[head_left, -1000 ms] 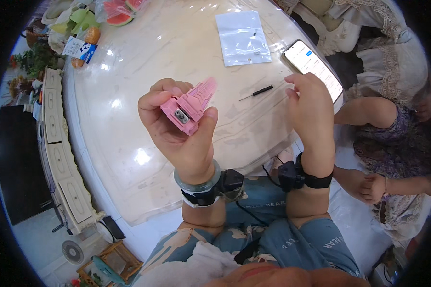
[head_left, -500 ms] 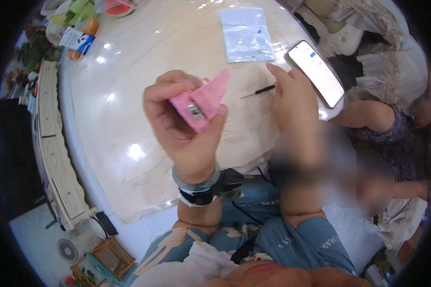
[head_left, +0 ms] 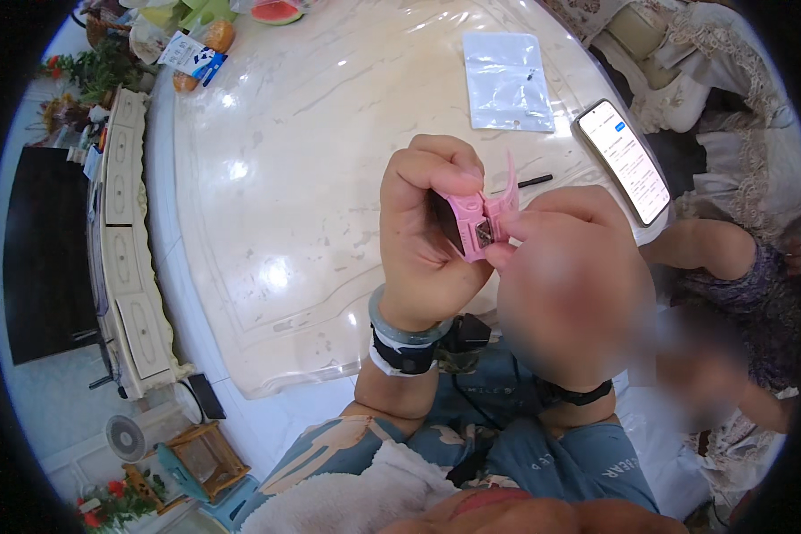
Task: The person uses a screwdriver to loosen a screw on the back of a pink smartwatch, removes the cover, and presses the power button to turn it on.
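Note:
My left hand grips a pink watch band, holding it up above the table. A small metallic part shows on its side, and one strap end points upward. My right hand meets it from the right, thumb and fingertip pinching the band beside that metal part. Most of the right hand is blurred. Behind the hands, a thin black screwdriver lies on the table, its tip hidden by the band and fingers.
On the pale marble-patterned table lie a clear plastic bag and a lit phone. Fruit and a watermelon piece sit at the far left. Another person's bent limb is close on the right, by lace-covered chairs.
My right hand has come from near the screwdriver to the watch band and now pinches it. My left hand has turned the band and shifted right in view. The whole view has shifted slightly.

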`<action>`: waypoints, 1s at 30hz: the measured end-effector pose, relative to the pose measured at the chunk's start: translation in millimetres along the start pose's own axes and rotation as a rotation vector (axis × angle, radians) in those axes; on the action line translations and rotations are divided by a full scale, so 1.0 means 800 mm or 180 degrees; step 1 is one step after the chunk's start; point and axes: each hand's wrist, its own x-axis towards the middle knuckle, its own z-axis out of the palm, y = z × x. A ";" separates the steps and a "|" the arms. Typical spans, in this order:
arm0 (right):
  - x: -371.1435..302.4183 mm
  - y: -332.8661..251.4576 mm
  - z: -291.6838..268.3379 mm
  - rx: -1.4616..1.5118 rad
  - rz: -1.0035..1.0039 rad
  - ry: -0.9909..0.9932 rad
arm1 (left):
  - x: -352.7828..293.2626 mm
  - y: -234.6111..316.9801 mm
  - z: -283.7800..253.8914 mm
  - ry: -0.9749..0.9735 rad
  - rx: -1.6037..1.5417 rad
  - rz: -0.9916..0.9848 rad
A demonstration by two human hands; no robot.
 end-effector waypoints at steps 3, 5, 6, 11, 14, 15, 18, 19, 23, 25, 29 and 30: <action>0.000 -0.006 -0.001 0.0035 0.0198 -0.0091 | -0.001 -0.001 0.000 -0.0091 -0.0138 0.0013; 0.000 -0.008 -0.003 0.0065 0.0253 -0.0107 | -0.002 -0.003 0.003 -0.0038 -0.0309 -0.0031; 0.001 -0.007 -0.003 0.0079 0.0234 -0.0093 | -0.001 -0.003 0.002 -0.0053 -0.0291 -0.0042; 0.000 -0.006 -0.003 0.0325 0.0188 -0.0143 | 0.000 -0.004 0.000 -0.0108 -0.0435 -0.0080; -0.002 -0.009 0.005 0.0353 0.0223 -0.0140 | -0.003 -0.003 -0.004 -0.0112 -0.0669 -0.0115; -0.002 -0.009 0.005 0.0363 0.0240 -0.0123 | -0.003 -0.002 -0.003 -0.0128 -0.0704 -0.0136; -0.003 -0.009 0.004 0.0457 0.0288 -0.0126 | -0.001 -0.005 -0.002 -0.0139 -0.0742 -0.0067; -0.004 -0.009 0.005 0.0488 0.0297 -0.0125 | -0.001 -0.006 -0.002 -0.0135 -0.0775 -0.0057; -0.005 -0.004 0.006 0.0522 0.0249 -0.0168 | -0.001 -0.006 -0.004 -0.0161 -0.0885 -0.0055; -0.004 -0.004 0.006 0.0492 0.0147 -0.0189 | -0.001 -0.004 -0.003 -0.0149 -0.0947 -0.0071; -0.003 -0.001 0.006 0.0441 0.0047 -0.0202 | -0.002 -0.002 0.000 -0.0079 -0.0996 -0.0124; -0.003 0.000 0.008 0.0454 -0.0005 -0.0159 | -0.001 0.000 -0.001 -0.0089 -0.0973 -0.0145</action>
